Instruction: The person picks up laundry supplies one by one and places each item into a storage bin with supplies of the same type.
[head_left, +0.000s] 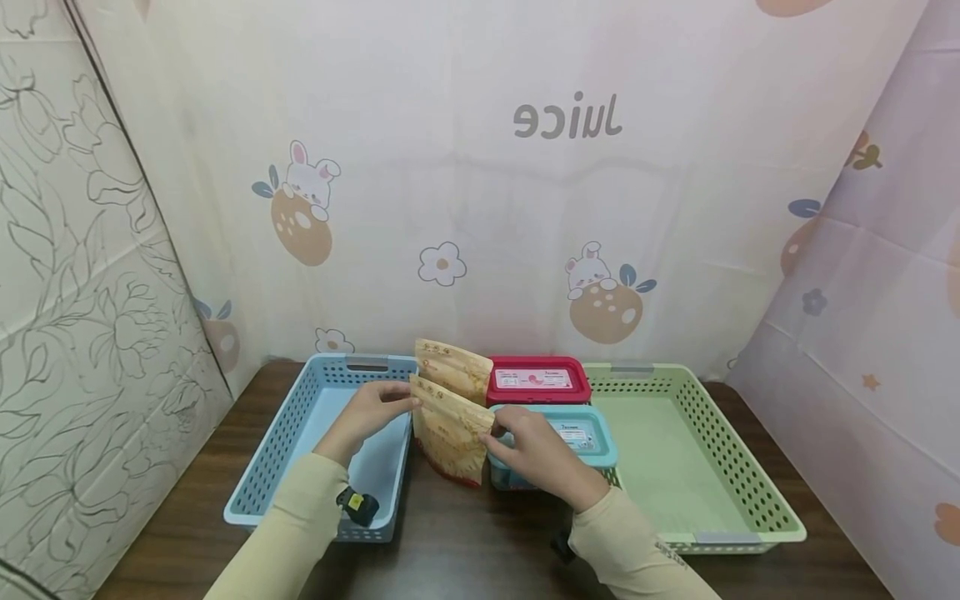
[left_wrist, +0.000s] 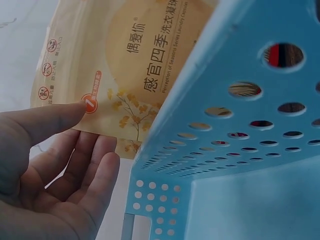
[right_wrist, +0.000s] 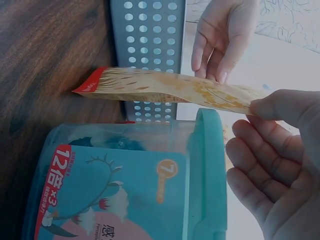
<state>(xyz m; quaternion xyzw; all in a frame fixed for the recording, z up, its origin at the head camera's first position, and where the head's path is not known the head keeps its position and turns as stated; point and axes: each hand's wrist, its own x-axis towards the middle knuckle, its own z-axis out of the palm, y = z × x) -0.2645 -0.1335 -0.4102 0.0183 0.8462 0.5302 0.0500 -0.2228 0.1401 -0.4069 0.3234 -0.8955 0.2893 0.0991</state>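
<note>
Hands pinch upright pouch (red base down).

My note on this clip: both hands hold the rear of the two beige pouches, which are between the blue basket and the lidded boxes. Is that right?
Not the rear pouch: the head view shows the left hand and right hand holding the front pouch. The pouches are indeed between the blue basket and the lidded boxes.

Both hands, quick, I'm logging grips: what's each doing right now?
Left hand: pinching the front pouch near its left edge.
Right hand: pinching the same pouch's right edge.
</note>
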